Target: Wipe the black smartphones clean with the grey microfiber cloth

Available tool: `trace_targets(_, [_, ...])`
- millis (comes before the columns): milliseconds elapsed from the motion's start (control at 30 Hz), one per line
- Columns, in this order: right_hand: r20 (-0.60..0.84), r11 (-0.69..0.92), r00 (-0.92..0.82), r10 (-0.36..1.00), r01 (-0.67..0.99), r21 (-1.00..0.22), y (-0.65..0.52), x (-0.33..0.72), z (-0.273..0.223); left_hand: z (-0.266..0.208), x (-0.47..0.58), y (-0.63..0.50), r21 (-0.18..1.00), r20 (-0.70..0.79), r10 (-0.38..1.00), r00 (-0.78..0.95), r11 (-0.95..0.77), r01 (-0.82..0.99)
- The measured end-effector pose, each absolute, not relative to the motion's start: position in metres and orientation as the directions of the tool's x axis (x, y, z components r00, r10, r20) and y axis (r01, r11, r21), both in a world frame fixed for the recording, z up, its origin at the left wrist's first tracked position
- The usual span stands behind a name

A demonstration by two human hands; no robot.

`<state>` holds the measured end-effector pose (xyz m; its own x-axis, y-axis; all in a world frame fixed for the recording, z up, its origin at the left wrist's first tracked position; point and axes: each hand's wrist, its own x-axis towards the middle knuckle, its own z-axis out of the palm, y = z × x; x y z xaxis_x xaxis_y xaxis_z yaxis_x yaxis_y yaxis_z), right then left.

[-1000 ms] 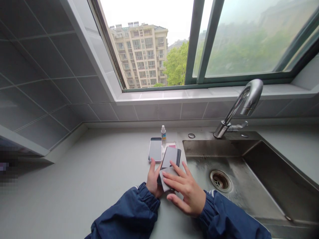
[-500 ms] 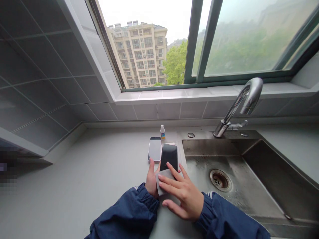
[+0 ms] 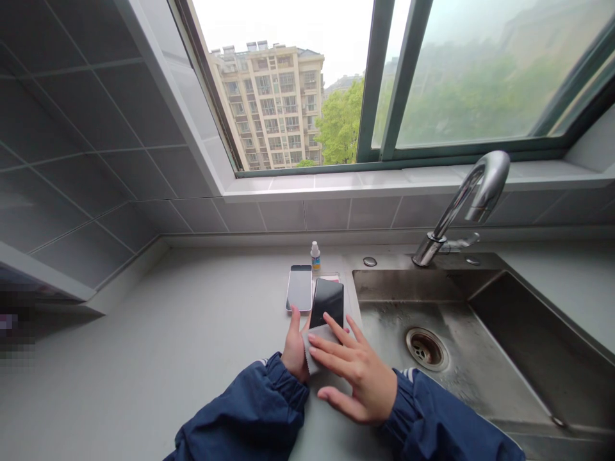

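Observation:
A black smartphone (image 3: 328, 301) rests in my left hand (image 3: 295, 351), tilted with its dark screen up. My left thumb stands along its left side; the other fingers are mostly hidden beneath it. A grey cloth (image 3: 314, 368) with a zigzag edge covers the phone's lower part. On top of the cloth lies my right hand (image 3: 360, 371), fingers stretched and spread, pressing it against the screen without a visible pinch. Just beyond my left thumb, a second phone (image 3: 299, 288) with a pale frame lies on the counter. Behind it stands a small white spray bottle (image 3: 315, 257) with a coloured label.
A clear flat case or box (image 3: 335, 278) is partly hidden behind the held phone. To the right is a steel sink (image 3: 480, 378) with a drain (image 3: 426, 349) and a chrome faucet (image 3: 480, 186). The pale counter (image 3: 168, 358) runs left to the tiled wall (image 3: 96, 160).
The view has shifted very slightly. My right hand and the cloth sit nearly where they were, pressed on the phone's lower part. The phone's tilt differs a little, with more reflection on its screen.

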<state>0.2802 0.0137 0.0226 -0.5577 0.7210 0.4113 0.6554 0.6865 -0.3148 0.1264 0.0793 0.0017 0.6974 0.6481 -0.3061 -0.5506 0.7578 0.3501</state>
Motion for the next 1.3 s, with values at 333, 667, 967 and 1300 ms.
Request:
trace_targets(333, [0.358,0.411,-0.310,0.881,0.877,-0.251,0.030,0.297,0.005,-0.001,0.125,0.077,0.506,-0.176,0.615,0.769,0.726,-0.465])
trace_targets(667, [0.392,0.603,-0.486,0.781,0.750,-0.273,0.018,0.284,0.012,0.000,0.127,0.079,0.477,-0.284,0.678,0.678,0.714,-0.513])
trace_targets(967, [0.376,0.523,-0.418,0.827,0.817,-0.243,0.019,0.284,0.011,0.000,0.128,0.077,0.469,-0.234,0.671,0.704,0.712,-0.523])
trace_targets(1300, [0.488,0.600,-0.435,0.757,0.757,-0.257,0.016,0.288,0.020,0.002,0.129,0.077,0.456,-0.191,0.681,0.707,0.699,-0.550])
